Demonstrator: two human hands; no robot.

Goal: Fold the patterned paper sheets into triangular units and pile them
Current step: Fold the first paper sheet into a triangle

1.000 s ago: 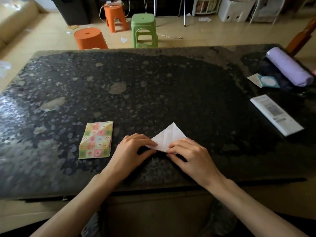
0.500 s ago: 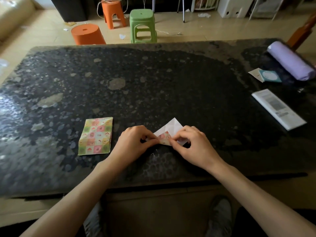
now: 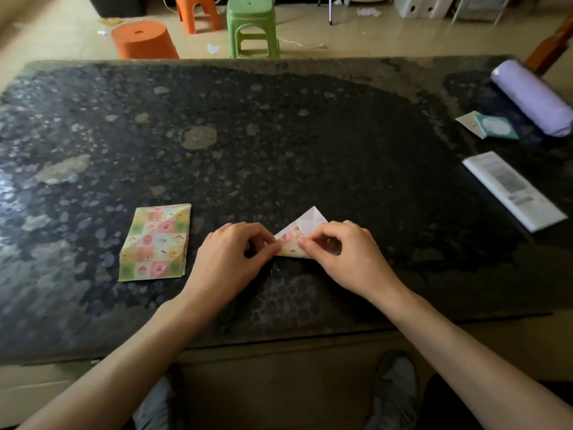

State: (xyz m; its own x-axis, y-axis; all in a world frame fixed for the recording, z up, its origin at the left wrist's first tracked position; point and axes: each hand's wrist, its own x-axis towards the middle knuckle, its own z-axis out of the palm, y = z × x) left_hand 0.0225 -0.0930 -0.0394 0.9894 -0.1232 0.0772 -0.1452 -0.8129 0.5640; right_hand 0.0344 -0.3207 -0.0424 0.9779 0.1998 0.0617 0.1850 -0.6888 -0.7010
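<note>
While the partly folded sheet (image 3: 298,235) lies on the counter (image 3: 279,135) close to its near edge, both hands work it from opposite sides. The left hand (image 3: 229,257) pinches the left corner between thumb and forefinger, apparently to anchor the paper. The right hand (image 3: 345,259), fingers curled, pinches the patterned flap along the lower edge, apparently to turn it over the white inner face. The white tip points away from the person and is free of both hands. Judged from this, one flap fold is in hand. No finished triangular unit is visible, so the pile is not yet begun.

The stack of patterned sheets (image 3: 155,242) lies flat to the left of the left hand, near but not touching, presumably kept within reach for the next sheet.

On the right side, a white printed packet (image 3: 511,189), a teal card (image 3: 495,127) and a lilac roll (image 3: 531,96) lie well apart from the work. The dark surface beyond the white tip should give room to set down units. The wrists sit over the near edge, so creasing is best kept inboard of it.
</note>
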